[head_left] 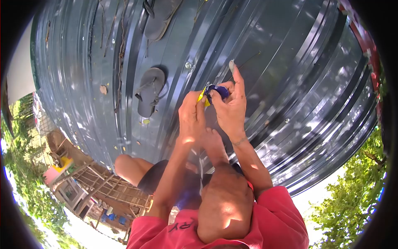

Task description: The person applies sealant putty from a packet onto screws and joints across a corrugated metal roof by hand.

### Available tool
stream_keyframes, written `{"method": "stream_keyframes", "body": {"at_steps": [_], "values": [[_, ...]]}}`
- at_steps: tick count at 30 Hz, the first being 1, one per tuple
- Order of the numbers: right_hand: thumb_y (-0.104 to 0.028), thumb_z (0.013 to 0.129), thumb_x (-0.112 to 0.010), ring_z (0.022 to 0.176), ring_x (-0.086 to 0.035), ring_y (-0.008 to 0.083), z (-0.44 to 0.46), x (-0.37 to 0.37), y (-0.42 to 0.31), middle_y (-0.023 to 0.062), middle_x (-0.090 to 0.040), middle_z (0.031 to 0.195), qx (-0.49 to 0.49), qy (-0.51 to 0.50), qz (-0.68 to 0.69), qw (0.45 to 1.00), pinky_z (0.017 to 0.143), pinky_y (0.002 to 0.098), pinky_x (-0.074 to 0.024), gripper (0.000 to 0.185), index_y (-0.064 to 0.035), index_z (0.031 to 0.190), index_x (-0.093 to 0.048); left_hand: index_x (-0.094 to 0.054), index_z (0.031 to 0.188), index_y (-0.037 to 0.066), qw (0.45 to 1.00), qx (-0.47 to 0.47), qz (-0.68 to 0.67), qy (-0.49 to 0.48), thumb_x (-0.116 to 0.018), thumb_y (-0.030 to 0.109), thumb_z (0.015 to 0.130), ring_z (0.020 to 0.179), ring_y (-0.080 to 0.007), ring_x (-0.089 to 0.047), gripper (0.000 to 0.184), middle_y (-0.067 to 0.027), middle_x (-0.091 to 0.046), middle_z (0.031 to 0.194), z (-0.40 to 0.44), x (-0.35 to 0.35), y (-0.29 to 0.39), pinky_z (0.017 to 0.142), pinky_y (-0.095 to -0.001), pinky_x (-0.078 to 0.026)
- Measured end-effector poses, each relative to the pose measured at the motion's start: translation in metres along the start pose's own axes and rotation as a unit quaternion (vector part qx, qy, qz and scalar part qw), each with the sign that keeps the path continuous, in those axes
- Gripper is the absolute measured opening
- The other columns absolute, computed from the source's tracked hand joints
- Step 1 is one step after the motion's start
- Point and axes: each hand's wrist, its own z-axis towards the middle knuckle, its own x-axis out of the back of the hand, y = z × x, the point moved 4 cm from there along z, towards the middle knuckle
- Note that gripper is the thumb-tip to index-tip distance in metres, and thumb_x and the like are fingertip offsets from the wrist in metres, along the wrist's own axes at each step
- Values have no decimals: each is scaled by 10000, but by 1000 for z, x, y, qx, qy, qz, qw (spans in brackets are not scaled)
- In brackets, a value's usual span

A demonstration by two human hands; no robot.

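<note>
Both hands meet over the metal roof around a small, crumpled dark blue and yellow packet (219,91). My left hand (191,114) pinches its yellow side, with the fingers partly hiding it. My right hand (230,110) grips the dark blue part between the thumb and curled fingers. The right index finger points up and away from the packet, and a whitish coating or wrap covers its tip (231,65). What the packet contains cannot be made out. A bare foot (213,145) rests on the roof just below the hands.
Ribbed dark metal roofing (265,54) curves away beneath me. One grey flip-flop (151,91) lies left of my hands, another flip-flop (159,18) farther up. Thin twigs (121,54) and dry leaves are scattered about. Beyond the roof's lower-left edge stands a bamboo structure (99,182).
</note>
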Motion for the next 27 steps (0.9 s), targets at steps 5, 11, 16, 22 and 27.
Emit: {"method": "stream_keyframes", "body": {"at_steps": [5,11,16,22,27], "values": [[80,881,-661,854,-650,107,-6,-1,-17,58,-661,926,-8,13,-48,999,803,276,-546,810,-86,1600,-328,-602,1142,-18,985,116,-114,-64,-533,169,1064,782,-328,-660,214,-197,-665,888,-3,0,6,726,-411,-514],[55,876,-707,908,-670,131,-11,-7,-14,100,-688,1022,-52,-71,77,993,836,278,-549,870,-43,1617,-260,-592,1112,-5,989,128,-32,-60,-500,240,1091,723,-313,-642,262,-190,-651,823,-4,18,4,695,-402,-509],[60,864,-730,917,-665,120,-10,-6,-14,89,-689,983,-71,-84,80,991,839,271,-547,887,-22,1611,-258,-585,1060,-3,996,72,-6,-46,-491,252,1094,681,-324,-599,274,-180,-612,780,-6,21,8,660,-404,-488],[49,865,-745,922,-660,117,-10,-13,-14,80,-688,987,-88,-99,149,980,849,271,-545,835,-10,1580,-319,-573,984,4,998,57,-26,-23,-513,271,1078,639,-304,-554,290,-157,-563,722,-6,23,10,626,-393,-458],[-7,893,-731,1033,-638,142,-10,1,-13,105,-669,1108,-130,-176,139,966,949,302,-522,708,6,1524,-410,-582,981,3,991,109,-4,-77,-504,270,1074,656,-341,-574,292,-183,-577,731,-5,30,7,636,-409,-457]]}}
